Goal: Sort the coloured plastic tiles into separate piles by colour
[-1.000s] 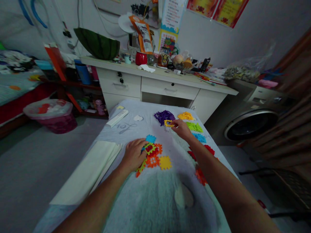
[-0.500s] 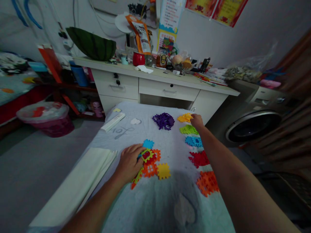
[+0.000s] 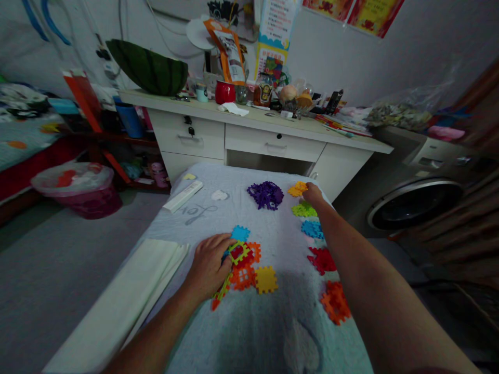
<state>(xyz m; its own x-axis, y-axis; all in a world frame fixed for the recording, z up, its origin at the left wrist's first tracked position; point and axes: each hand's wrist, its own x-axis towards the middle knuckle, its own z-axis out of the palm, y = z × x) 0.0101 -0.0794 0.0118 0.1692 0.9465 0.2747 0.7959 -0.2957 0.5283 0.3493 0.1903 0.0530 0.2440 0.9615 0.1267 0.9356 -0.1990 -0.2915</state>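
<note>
My left hand (image 3: 210,262) is closed on a yellow-green interlocking building piece (image 3: 238,252), over a small cluster on the cloth. Around it lie a blue piece (image 3: 240,233), a red one, an orange window-shaped piece (image 3: 243,278) and a flat yellow piece (image 3: 266,280). My right hand (image 3: 313,195) reaches to the far right, its fingers pinched at the edge of the yellow-orange pile (image 3: 298,189); the fingertips are partly hidden. Nearer me along that side are green (image 3: 304,209), blue (image 3: 312,229), red (image 3: 322,260) and orange (image 3: 336,303) piles.
A purple pile (image 3: 265,195) lies at the far middle of the cloth-covered table (image 3: 288,322). At left are a long white box (image 3: 183,196) and a folded cream cloth (image 3: 117,296). Beyond stand a cluttered white desk (image 3: 273,143) and a washing machine (image 3: 413,182).
The view has shifted slightly, so the scene sits a little to the right. My right hand stays at the yellow-orange pile, and my left hand still holds the yellow-green piece.
</note>
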